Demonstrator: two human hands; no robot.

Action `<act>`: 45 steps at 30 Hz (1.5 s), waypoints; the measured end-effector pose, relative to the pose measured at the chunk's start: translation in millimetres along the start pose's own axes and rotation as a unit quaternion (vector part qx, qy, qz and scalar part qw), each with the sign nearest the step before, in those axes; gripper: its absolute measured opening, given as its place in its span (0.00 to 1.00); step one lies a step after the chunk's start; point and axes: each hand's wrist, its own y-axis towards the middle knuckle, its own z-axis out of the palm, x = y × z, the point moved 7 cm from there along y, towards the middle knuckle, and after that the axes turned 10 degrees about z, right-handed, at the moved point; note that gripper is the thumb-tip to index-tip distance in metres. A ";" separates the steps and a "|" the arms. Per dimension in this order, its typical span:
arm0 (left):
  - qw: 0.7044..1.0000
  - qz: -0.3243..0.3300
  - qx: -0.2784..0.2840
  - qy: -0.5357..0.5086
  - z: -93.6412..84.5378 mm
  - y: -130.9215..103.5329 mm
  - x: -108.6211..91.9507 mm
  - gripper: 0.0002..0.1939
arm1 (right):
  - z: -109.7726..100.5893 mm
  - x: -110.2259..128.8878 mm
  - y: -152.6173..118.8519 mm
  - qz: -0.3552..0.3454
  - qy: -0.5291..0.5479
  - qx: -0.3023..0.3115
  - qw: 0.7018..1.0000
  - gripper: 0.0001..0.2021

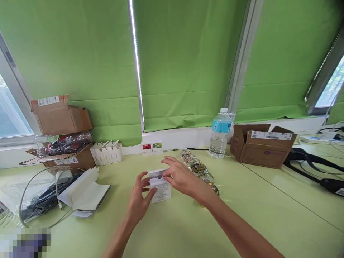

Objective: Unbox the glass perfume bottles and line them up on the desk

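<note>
A small white cardboard box (162,193) with fine print on its front is upright at the middle of the table, its top open and the inside showing grey. My left hand (140,199) grips its left side, thumb on the printed front and fingers behind. At the upper right corner, the fingertips of my right hand (178,175) pinch the box by its top flap. Just right of the box, partly behind my right forearm, runs a row of shiny round clear items (200,168) with gold-coloured parts.
Several white boxes (107,153) and two picture cards (152,148) stand by the wall. A water bottle (220,134) and an open carton (264,150) are at the back right. To the left lie stacked cartons (61,120), white papers (86,193) and a cable (23,200).
</note>
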 end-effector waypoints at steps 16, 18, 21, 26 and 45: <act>0.998 -0.029 0.044 -0.023 11.1 6.3 46.1 0.19 | -94.9 -21.5 -29.4 0.112 0.080 -0.064 0.988 0.15; 0.998 -0.033 0.049 -0.010 10.8 9.0 55.2 0.21 | -105.9 -33.4 -41.7 0.150 0.067 -0.074 0.984 0.15; 0.998 -0.032 0.058 0.014 11.6 11.1 66.0 0.24 | -105.3 -64.1 -68.4 0.217 0.044 -0.076 0.972 0.17; 0.996 -0.035 0.062 0.050 11.9 9.5 70.9 0.25 | -55.3 -136.3 -115.5 0.331 0.080 -0.009 0.940 0.13; 0.957 0.005 -0.177 0.231 -21.6 -4.4 -5.7 0.17 | -0.5 -140.9 -125.2 0.300 0.122 0.063 0.944 0.10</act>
